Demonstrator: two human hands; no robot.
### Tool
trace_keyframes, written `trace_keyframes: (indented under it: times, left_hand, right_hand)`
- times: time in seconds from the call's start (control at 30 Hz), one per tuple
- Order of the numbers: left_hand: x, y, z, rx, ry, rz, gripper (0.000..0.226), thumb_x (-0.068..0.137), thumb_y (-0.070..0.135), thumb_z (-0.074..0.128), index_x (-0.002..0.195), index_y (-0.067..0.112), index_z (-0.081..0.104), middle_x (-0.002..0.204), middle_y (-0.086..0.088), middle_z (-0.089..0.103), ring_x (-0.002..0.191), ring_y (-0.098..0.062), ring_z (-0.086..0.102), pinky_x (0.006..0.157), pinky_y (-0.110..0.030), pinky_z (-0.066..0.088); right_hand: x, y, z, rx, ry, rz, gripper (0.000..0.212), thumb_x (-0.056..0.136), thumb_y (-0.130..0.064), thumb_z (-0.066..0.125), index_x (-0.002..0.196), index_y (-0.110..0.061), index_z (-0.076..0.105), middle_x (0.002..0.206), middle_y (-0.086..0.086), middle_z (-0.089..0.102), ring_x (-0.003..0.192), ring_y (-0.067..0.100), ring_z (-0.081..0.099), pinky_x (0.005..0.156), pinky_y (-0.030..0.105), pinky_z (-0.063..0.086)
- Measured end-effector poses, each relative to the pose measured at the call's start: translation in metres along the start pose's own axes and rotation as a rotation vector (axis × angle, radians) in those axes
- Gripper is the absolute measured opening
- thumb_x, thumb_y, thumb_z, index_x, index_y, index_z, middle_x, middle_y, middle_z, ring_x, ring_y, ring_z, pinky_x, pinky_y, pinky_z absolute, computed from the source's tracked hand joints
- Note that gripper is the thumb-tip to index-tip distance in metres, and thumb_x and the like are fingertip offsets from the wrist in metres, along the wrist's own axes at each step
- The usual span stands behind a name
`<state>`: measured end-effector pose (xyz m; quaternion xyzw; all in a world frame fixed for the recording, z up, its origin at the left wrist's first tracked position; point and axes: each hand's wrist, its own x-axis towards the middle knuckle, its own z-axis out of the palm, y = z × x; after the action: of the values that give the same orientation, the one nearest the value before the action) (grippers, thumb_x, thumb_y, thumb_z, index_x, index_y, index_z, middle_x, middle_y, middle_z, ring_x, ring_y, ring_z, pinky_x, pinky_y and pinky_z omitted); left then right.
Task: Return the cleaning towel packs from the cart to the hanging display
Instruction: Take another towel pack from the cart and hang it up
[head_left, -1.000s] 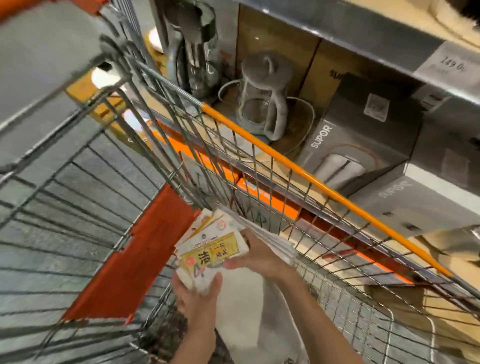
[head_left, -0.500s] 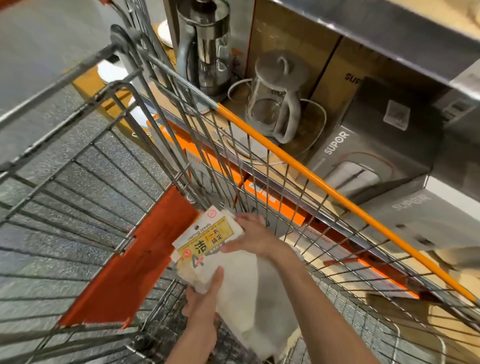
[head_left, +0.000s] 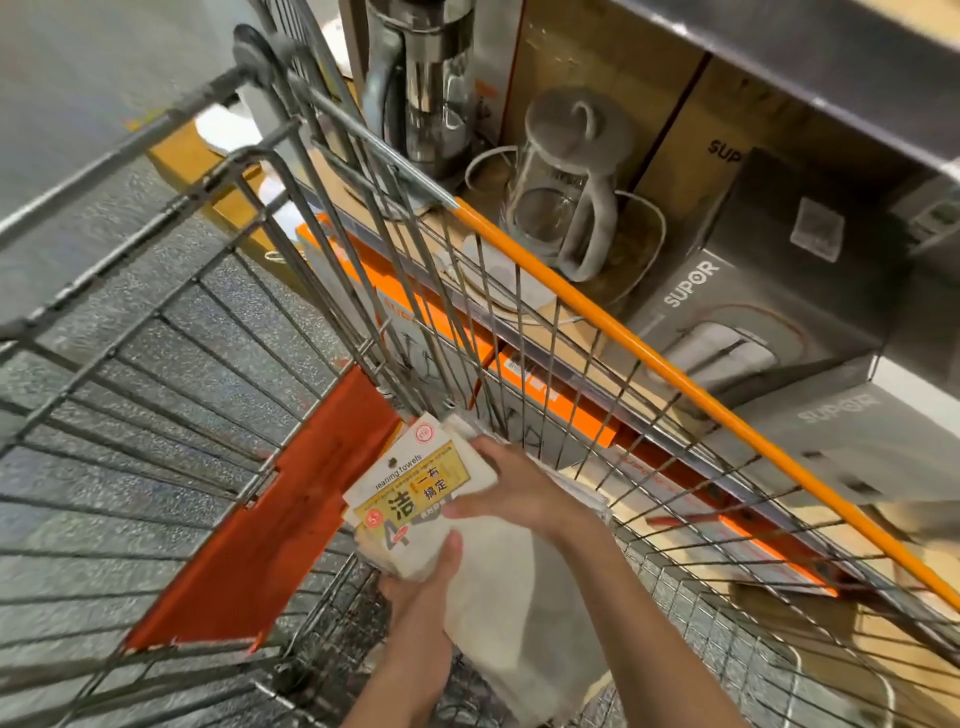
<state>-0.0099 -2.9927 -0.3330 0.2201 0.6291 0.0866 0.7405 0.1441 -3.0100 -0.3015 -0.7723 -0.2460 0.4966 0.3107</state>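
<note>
Cleaning towel packs, a small stack of soft folded cloths under printed card headers, held low inside the cart at its near-left corner, just beside the orange panel. Likely light and limp: cloth that sags and bends away from any grip, sleeve probably a little slick, nothing breakable. Stiffest at the card header on the far end, so best taken there or squeezed flat across the full stack to stop single packs sliding out; the header's hang hole, too small to make out here, presumably the part to present to the display hook. Left hand underneath the near end, thumb up and pressed onto the top face, other fingers hidden below the stack. Right hand over the right edge, fingers curled round it, thumb laid across the printed label. More pale cloth or bagging hanging below the wrists, unclear whether further packs or something else. Beyond the cart's right rail, a store shelf with a glass kettle, a steel kettle and grey Supor boxes. No hanging display in view, so a lift clear of the wire sides and a carry elsewhere judged to come next.
</note>
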Motion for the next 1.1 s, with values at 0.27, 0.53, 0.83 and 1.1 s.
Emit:
trace_keyframes:
  times: [0.27,0.53,0.83,1.1]
  left_hand:
    - [-0.016,-0.001,-0.006,-0.028,0.009,0.074,0.073,0.077,-0.002,0.071,0.141,0.010,0.039,0.131,-0.025,0.053,0.116,-0.042,0.054,0.095,-0.049,0.045]
    - [-0.038,0.013,-0.022,-0.085,-0.112,0.063,0.068,0.076,0.040,0.068,0.136,0.018,0.046,0.125,-0.013,0.060,0.112,-0.032,0.059,0.098,-0.051,0.046]
    - [-0.068,0.025,-0.030,-0.245,-0.330,-0.001,0.080,0.067,0.031,0.071,0.141,0.020,0.039,0.117,-0.014,0.067,0.103,-0.030,0.067,0.065,-0.040,0.057]
    - [-0.134,0.053,-0.034,-0.147,-0.537,0.175,0.058,0.075,0.015,0.059,0.133,0.015,0.050,0.112,-0.010,0.070,0.096,-0.027,0.068,0.066,-0.038,0.059]
  right_hand:
    - [-0.027,-0.010,0.012,0.018,0.038,0.002,0.057,0.059,-0.033,0.086,0.097,-0.052,0.048,0.115,-0.009,0.041,0.109,0.006,0.044,0.080,0.003,0.032]
    - [-0.051,-0.022,0.015,0.191,0.083,-0.029,0.058,0.058,-0.028,0.083,0.097,-0.055,0.050,0.102,-0.021,0.066,0.095,-0.003,0.061,0.088,0.034,0.050]
    - [-0.103,-0.031,0.000,0.351,0.145,-0.015,0.102,0.055,-0.011,0.088,0.132,-0.046,0.030,0.121,-0.013,0.058,0.105,-0.006,0.058,0.072,0.008,0.049]
    - [-0.163,-0.072,-0.024,0.261,0.184,-0.069,0.077,0.059,-0.019,0.086,0.126,-0.024,0.050,0.103,-0.018,0.068,0.093,-0.001,0.064,0.061,0.005,0.044]
